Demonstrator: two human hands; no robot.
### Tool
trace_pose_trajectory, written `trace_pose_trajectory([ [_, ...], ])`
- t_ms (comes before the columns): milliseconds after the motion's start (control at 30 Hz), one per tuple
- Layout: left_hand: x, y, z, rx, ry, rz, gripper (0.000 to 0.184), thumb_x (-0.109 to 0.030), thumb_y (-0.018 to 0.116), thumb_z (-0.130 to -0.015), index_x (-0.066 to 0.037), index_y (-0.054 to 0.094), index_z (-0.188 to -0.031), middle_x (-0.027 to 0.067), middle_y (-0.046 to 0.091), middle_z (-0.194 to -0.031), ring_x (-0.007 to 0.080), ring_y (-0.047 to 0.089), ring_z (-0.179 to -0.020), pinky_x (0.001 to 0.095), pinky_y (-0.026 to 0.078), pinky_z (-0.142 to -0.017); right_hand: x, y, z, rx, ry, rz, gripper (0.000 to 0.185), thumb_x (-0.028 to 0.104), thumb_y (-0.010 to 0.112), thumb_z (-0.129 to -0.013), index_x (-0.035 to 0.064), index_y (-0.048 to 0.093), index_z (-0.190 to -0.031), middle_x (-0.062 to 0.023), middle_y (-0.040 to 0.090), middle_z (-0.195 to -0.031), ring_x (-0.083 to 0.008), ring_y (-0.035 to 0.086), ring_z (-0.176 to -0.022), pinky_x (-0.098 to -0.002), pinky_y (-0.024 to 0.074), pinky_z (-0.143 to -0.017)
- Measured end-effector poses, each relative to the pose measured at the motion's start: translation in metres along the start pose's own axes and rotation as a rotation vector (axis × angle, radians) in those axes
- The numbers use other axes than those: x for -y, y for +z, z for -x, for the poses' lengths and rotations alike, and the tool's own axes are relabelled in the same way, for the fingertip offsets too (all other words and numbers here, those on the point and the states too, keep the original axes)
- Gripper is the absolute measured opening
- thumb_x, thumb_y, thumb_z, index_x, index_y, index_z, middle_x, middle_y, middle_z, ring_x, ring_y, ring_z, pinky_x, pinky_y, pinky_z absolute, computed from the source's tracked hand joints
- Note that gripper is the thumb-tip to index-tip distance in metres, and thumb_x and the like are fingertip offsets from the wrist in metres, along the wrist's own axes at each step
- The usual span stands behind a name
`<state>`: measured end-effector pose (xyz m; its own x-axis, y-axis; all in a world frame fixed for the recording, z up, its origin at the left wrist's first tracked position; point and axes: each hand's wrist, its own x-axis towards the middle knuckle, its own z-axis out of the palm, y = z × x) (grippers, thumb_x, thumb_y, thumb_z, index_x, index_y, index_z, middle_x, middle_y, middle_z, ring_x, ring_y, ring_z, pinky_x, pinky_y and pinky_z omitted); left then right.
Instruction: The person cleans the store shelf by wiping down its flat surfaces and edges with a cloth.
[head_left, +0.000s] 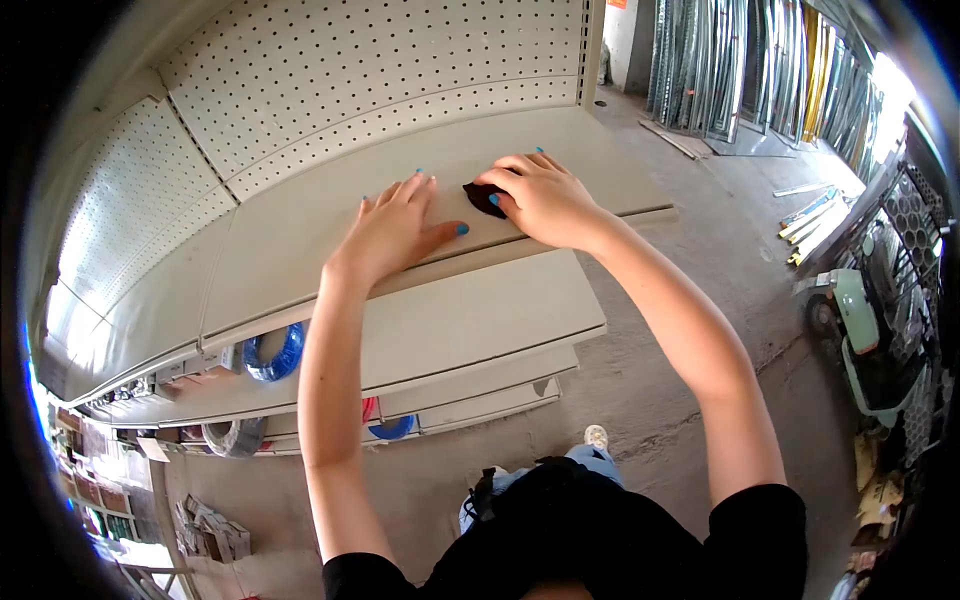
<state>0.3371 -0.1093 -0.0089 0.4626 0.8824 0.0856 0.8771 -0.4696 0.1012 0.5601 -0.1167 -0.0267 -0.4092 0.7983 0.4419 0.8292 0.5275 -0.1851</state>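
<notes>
My right hand [540,200] grips a dark cloth [484,199] against the top shelf [290,240], its fingers curled over the cloth. Part of the cloth is hidden under the palm. To its left, my left hand [390,228] lies on the same shelf with its fingers spread and nothing in it. The shelf is light-coloured, and a perforated back panel [380,60] rises behind it.
Lower shelves [480,315] hold a blue coil [273,352] and a grey coil [235,437]. Metal lengths [700,70] stand at the back right. A green machine [855,308] is at the right. A box [228,541] sits on the floor at lower left.
</notes>
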Motion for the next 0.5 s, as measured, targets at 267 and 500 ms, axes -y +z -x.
trace_pose_trajectory([
  [267, -0.001, 0.011, 0.005, -0.175, -0.024, -0.013, 0.072, -0.058, 0.037, -0.091, -0.003, 0.037, -0.137, 0.0139, 0.033, -0.144, 0.0301, 0.025, -0.136, 0.0526, 0.02, -0.111, -0.021, -0.02, 0.017, 0.016, 0.406, 0.102, 0.03, 0.025, 0.042, -0.095, 0.0234, 0.057, -0.121, -0.0016, 0.053, -0.127, -0.0216, 0.047, -0.12, -0.0383, 0.0422, -0.098],
  [500, -0.001, 0.012, 0.007, -0.196, 0.029, 0.048, 0.068, -0.055, 0.04, -0.092, -0.002, 0.04, -0.135, 0.0129, 0.037, -0.142, 0.029, 0.029, -0.134, 0.0516, 0.021, -0.111, -0.084, -0.043, 0.046, -0.098, 0.68, 0.166, 0.032, 0.025, 0.043, -0.092, 0.0223, 0.056, -0.121, -0.0033, 0.052, -0.128, -0.0273, 0.045, -0.121, -0.0371, 0.034, -0.104],
])
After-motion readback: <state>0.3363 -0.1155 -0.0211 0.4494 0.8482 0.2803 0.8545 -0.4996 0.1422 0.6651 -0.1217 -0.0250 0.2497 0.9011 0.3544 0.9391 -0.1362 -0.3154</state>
